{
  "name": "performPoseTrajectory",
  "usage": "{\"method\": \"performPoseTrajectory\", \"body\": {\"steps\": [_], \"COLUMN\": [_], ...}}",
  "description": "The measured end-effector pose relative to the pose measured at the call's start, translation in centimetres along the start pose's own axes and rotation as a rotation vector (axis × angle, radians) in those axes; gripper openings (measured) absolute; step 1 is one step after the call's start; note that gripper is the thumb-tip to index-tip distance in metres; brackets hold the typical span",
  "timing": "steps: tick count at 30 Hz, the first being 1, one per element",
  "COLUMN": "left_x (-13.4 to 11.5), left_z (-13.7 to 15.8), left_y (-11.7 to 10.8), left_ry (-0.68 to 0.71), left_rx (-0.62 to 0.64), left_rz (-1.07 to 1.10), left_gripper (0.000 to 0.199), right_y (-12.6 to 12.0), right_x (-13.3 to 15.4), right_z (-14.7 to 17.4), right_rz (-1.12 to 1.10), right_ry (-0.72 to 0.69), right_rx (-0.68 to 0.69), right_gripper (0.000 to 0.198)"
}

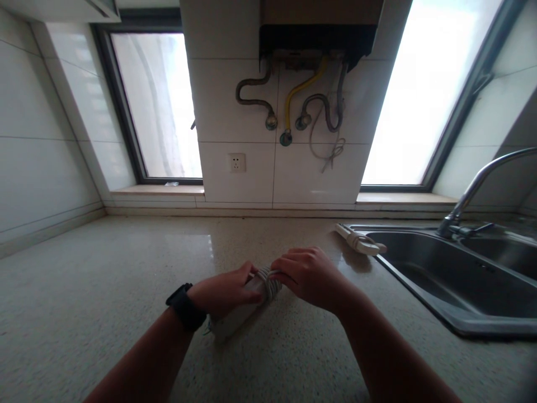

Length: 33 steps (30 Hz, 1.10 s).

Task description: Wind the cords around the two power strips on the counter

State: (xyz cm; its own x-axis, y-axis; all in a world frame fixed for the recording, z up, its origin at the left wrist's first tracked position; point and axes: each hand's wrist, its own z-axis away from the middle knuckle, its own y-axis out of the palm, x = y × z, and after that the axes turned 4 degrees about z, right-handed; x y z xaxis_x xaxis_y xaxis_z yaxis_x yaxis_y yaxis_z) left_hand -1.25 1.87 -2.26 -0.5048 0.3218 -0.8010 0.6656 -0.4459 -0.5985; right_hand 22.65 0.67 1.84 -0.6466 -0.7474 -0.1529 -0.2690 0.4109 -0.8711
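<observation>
A long white block that looks like a power strip (235,323) lies slantwise on the counter, partly hidden under my left hand. Several turns of pale cord (273,286) are wound round its far end. My left hand (229,291), below a black wristwatch, is closed over the strip, thumb and fingers near the windings. At the far end my right hand (308,277) pinches the cord, its fingers curled over the coils. A second white strip (356,240), also wrapped with cord, rests against the left rim of the sink, apart from both hands.
The speckled counter (104,291) runs back to a tiled wall. On the right is a steel double sink (419,302) with a tall faucet (474,190). A wall socket (237,162) and hoses (293,95) under a wall-mounted box (321,33) are at the back, between two windows.
</observation>
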Motion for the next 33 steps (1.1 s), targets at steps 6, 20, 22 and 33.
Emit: {"method": "performPoseTrajectory", "body": {"steps": [6, 20, 22, 33], "left_x": [0.1, 0.4, 0.4, -0.1], "left_z": [-0.6, -2.6, -2.6, -1.5], "left_y": [1.1, 2.0, 1.6, -1.0], "left_ry": [-0.043, -0.003, 0.023, -0.074], "left_rx": [-0.133, -0.275, -0.305, -0.224], "left_rz": [-0.030, 0.738, 0.848, 1.322], "left_gripper": [0.066, 0.054, 0.050, 0.063], "right_y": [0.2, -1.0, -1.3, -2.0], "right_x": [-0.4, -0.5, -0.8, -1.6], "right_z": [0.0, 0.5, 0.6, 0.9], "right_rz": [-0.007, -0.071, -0.065, -0.059], "right_ry": [0.046, 0.005, 0.001, 0.055], "right_rx": [-0.038, -0.269, -0.297, -0.364], "right_gripper": [0.016, 0.020, 0.020, 0.019]}}
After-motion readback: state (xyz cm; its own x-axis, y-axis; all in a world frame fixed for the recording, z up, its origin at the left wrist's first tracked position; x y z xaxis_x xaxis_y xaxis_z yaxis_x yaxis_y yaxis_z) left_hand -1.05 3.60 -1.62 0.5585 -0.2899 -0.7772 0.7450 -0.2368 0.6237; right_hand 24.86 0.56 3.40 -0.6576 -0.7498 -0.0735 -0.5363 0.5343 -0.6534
